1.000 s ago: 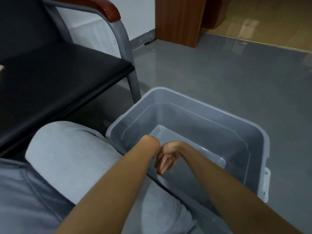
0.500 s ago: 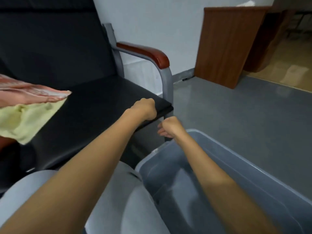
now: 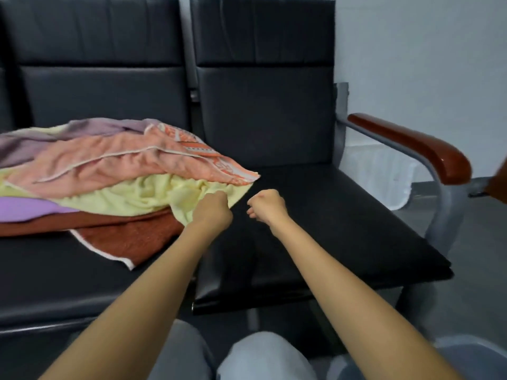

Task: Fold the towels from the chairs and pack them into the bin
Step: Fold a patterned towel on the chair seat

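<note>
Two bare forearms reach in from 6 o'clock over a pair of black chairs. The left hand [image 3: 212, 212], fingers curled, sits against the corner of the yellow towel [image 3: 142, 198]. The fingers are hidden, so whether they grip the cloth cannot be told. The right hand [image 3: 265, 206] is balled in a fist on nothing, just beside the left at its 3 o'clock, over the right chair [image 3: 343, 229].

The towels lie heaped on the left chair [image 3: 55, 270], at 9 to 10 o'clock of the hands. A pink towel [image 3: 109, 163] lies across the yellow one, its tip reaching onto the right chair. A mauve towel [image 3: 82, 130] lies behind at 11 o'clock. A purple towel [image 3: 24, 208] and a rust towel [image 3: 131, 237] are underneath, the rust one's white-edged corner spilling toward 6 o'clock.

A wooden armrest [image 3: 411, 144] flanks the right chair at 3 o'clock. The person's knees [image 3: 260, 355] show at 6 o'clock. Only a rim of the bin [image 3: 472, 345] shows at 5 o'clock, well apart from the heap.
</note>
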